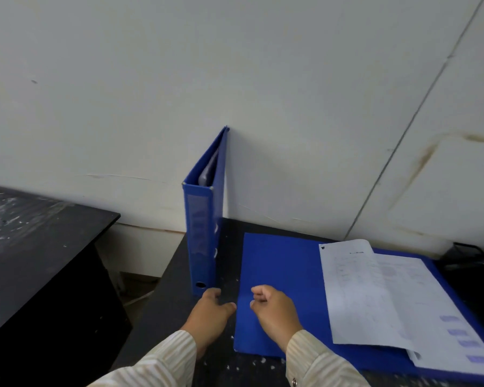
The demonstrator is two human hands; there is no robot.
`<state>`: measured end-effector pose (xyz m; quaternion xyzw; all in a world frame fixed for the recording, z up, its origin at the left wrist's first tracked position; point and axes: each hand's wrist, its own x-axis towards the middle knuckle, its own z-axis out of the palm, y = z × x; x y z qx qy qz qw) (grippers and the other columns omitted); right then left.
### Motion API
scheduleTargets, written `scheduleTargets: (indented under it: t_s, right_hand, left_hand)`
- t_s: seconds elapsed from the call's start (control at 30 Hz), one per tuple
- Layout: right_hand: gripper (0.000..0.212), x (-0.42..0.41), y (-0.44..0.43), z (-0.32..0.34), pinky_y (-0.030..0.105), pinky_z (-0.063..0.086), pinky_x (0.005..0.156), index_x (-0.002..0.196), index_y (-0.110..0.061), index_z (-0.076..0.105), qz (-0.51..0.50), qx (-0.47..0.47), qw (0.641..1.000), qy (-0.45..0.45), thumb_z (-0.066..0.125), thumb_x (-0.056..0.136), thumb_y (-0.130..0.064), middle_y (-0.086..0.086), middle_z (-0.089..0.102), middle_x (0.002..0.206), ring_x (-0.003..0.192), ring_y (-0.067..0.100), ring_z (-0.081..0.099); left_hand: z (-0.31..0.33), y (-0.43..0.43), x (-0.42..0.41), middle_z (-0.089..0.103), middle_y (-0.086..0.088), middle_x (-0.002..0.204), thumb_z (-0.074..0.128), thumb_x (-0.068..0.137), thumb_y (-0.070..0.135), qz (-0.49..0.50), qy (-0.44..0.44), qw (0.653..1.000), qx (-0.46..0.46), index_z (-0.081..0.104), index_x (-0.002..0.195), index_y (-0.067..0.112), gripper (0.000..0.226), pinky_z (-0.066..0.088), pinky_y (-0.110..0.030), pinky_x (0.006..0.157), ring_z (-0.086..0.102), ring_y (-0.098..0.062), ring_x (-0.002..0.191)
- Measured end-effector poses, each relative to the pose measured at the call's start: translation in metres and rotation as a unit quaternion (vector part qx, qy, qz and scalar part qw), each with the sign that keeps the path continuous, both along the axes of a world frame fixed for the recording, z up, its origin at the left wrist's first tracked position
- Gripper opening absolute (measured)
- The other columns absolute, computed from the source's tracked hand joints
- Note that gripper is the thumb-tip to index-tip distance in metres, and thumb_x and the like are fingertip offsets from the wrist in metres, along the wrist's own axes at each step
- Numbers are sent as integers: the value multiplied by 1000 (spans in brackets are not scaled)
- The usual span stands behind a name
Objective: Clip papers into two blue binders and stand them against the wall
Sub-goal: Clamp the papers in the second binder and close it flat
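Observation:
One blue binder (203, 219) stands upright on the dark counter, its far edge against the white wall (235, 79) and its spine facing me, with papers inside. A second blue binder (280, 275) lies open flat to its right, with white papers (380, 297) on its right half. My left hand (210, 314) hovers just below the standing binder's spine, fingers apart, holding nothing. My right hand (274, 308) is over the open binder's left cover with fingers loosely curled, nothing in it.
The dark speckled counter (165, 317) ends at its left edge beside a gap to a lower black table (39, 247). A dark object (475, 255) sits at the far right by the wall.

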<state>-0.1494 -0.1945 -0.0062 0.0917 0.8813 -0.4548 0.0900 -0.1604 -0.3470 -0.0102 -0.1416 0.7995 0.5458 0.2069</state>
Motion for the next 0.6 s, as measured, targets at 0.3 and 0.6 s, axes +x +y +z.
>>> scheduleTargets:
  t_s: [0.3, 0.6]
  right_hand:
    - [36, 59, 149, -9, 22, 35, 103, 129, -23, 50, 26, 169, 984, 50, 49, 93, -21, -5, 48, 134, 125, 10, 40]
    - [60, 101, 257, -39, 37, 21, 116, 144, -31, 22, 7, 306, 952, 33, 51, 93, -18, 0, 8, 158, 144, 24, 10]
  left_hand:
    - [-16, 135, 30, 47, -5, 130, 55, 93, 31, -45, -126, 988, 73, 41, 135, 18, 46, 47, -36, 80, 52, -23, 108]
    - [-46, 223, 58, 47, -16, 139, 50, 96, 21, 84, -254, 942, 204, 39, 137, 9, 44, 40, -47, 93, 45, -37, 125]
